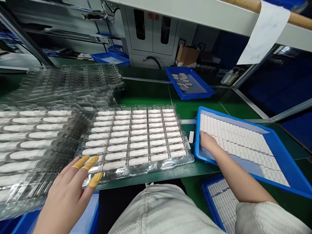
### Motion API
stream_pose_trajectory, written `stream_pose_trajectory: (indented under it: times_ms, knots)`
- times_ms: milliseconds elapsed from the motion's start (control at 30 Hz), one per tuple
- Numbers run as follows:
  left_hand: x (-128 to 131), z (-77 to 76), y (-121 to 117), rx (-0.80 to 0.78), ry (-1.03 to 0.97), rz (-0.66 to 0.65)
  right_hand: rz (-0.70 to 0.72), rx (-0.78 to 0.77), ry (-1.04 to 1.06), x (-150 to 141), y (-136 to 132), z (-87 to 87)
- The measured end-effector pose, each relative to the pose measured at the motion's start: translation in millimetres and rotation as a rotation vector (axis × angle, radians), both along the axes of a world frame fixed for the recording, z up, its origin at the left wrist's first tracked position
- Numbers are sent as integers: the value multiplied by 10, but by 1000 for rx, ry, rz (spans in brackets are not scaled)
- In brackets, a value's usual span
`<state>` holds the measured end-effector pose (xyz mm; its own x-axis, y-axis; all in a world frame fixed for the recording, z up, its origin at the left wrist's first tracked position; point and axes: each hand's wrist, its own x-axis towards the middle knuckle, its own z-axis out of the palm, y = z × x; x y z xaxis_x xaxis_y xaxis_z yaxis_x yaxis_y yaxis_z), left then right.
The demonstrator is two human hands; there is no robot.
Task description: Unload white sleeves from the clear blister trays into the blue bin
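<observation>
Plainly, from the head view, my left hand (70,182) is at the near-left corner of a clear tray (170,163), its yellow finger covers (96,179) over the end pocket of the nearest row. Thumb and fingers stand apart there with nothing visibly pinched; whether they touch the white piece beneath, I can't tell. My right hand (207,141) is inside the left end of a blue bin (287,152), up against the packed rows (234,136) of white pieces. My fingertips are mostly hidden there, so I can't say if they've closed on anything.

The tray lies flat in front of me on the green bench (146,89), white pieces (138,161) lying lengthwise in its pockets. One loose piece (191,136) rests on the bench between tray and bin. On my left is a stack of filled trays (24,208).

I judge each piece light and fairly stiff, perhaps easy to chip or mark, so I'd pinch it gently by its long sides near the middle. The tray looks like thin, slick, springy plastic that could flex when full; I'd support it under two opposite edges, level, and never by one corner.
</observation>
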<state>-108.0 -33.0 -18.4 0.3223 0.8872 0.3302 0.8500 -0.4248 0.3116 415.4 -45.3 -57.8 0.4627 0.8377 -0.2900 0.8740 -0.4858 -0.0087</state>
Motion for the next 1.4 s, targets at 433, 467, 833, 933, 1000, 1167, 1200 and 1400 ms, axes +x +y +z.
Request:
stream_pose_trajectory:
  times_ms: [433, 467, 833, 933, 1000, 1167, 1200, 1400]
  knots:
    - [350, 31, -247, -91, -274, -206, 148, 701, 307, -688, -336, 948]
    - [488, 42, -258, -119, -313, -251, 301, 756, 404, -943, -368, 1000]
    - [1050, 78, -269, -455, -566, -477, 909, 776, 770, -2222, -449, 789]
    - [1017, 11, -279, -463, -562, -465, 895, 734, 784, -2232, -461, 746]
    - [1011, -21, -279, -463, -568, -471, 874, 715, 798, -2238, -470, 729]
    - [1006, -43, -274, -438, -544, -464, 826, 693, 819, -2253, -481, 723]
    - [999, -41, -274, -425, -525, -454, 839, 699, 812, -2254, -484, 728]
    - [906, 17, -278, -297, -386, -399, 908, 754, 722, -2222, -475, 743]
